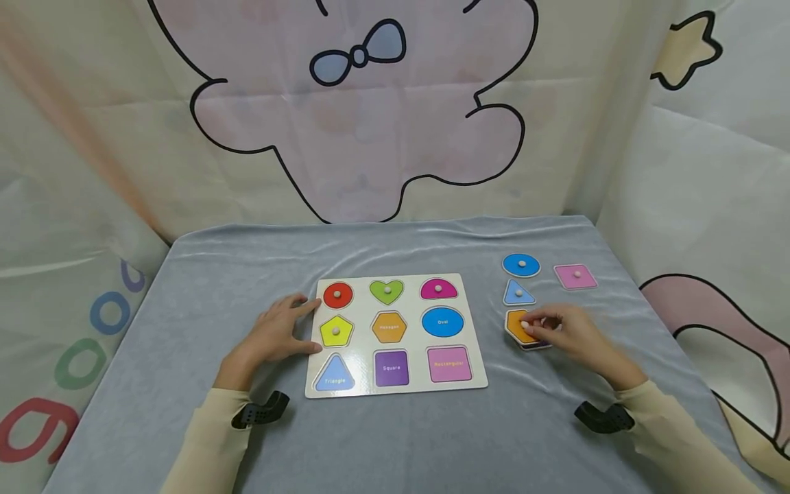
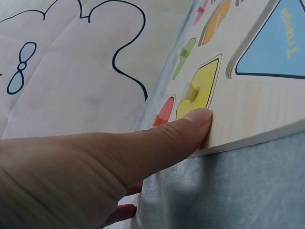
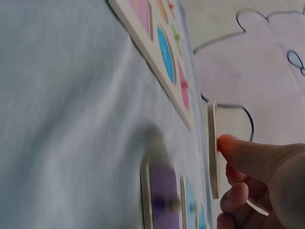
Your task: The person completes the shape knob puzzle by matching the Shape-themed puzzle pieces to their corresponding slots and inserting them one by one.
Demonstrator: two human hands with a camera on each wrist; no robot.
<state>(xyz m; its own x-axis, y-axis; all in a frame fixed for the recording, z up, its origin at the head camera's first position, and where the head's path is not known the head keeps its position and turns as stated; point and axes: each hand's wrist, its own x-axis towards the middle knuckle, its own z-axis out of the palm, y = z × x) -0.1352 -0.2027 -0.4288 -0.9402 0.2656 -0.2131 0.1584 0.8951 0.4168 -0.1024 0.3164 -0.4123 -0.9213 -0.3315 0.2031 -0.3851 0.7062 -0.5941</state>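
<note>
Orange wooden hexagon piece (image 1: 516, 326), its pale knob (image 1: 524, 324) pinched by the right hand (image 1: 570, 337), apparently hovers over a purple wooden square (image 3: 160, 183); keep it level, the relaxed left hand (image 1: 274, 333) steadying the white wooden board (image 1: 363, 370).

I am in what looks like a small makeshift booth, since pale cloth hangings (image 1: 673, 178) printed with cartoon shapes (image 1: 382, 123) close in my grey-draped surface (image 1: 395, 439) on 3 sides, though I cannot tell whether a home, lab or studio lies beyond.
</note>
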